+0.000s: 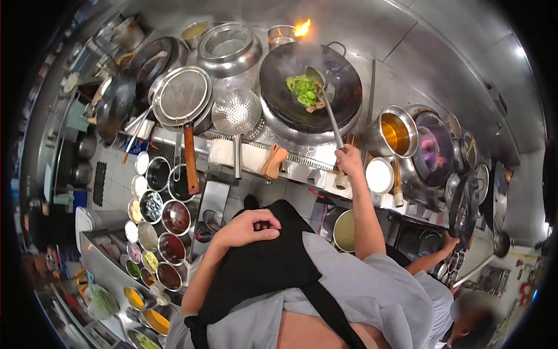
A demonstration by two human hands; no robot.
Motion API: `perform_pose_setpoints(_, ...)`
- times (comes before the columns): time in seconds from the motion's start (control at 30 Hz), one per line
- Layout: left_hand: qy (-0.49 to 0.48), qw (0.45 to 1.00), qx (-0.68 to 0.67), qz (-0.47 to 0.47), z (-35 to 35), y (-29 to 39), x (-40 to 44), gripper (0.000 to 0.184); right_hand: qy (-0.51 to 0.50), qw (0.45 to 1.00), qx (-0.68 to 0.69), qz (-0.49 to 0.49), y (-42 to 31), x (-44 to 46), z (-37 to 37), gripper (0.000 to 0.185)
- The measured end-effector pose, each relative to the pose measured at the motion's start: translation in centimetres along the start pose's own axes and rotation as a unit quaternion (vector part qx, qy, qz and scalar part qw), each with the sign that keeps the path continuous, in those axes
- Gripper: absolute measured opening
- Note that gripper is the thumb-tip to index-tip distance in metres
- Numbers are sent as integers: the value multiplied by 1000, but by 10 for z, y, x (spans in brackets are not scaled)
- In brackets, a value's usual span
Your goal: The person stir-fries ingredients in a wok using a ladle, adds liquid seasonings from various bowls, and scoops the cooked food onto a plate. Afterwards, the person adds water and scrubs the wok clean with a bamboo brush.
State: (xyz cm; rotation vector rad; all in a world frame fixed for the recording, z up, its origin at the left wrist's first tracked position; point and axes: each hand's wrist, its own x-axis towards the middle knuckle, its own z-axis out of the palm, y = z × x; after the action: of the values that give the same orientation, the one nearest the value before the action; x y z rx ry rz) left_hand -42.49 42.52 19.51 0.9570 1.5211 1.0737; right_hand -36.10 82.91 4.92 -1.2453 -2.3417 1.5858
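Note:
My right hand [349,160] is wrapped round the handle of a long metal ladle [329,110]. The ladle's bowl rests in a large dark wok [273,75], against green vegetables [303,88] and some pieces of meat [317,106]. Steam rises from the wok, and a flame [302,27] burns behind its far rim. My left hand [250,227] hovers in front of the black apron [256,267], its fingers loosely curled with nothing visible in them.
Left of the wok lie a perforated skimmer [236,111] and a wood-handled strainer [185,96]. Sauce containers [176,216] stand at the lower left. On the right are a pot of amber liquid [396,132], a white bowl [379,175] and a co-worker's hand [449,242] at another wok [463,209].

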Motion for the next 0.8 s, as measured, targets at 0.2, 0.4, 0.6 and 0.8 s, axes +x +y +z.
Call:
perform_pose_setpoints(0.2,180,982,20,-60,59,23,-12,11,147,920,-332,-147,-20,20,-17,30)
perform_pose_setpoints(0.4,328,921,-202,-65,73,-46,11,9,70,922,-355,-140,16,3,-58,29)
perform_pose_setpoints(0.6,569,802,21,-180,-85,-216,34,72,-32,964,-224,-143,39,-68,-102,28)
perform_pose_setpoints(0.8,664,709,143,-192,-157,-246,-19,70,-47,975,-146,-161,28,-105,-60,27)
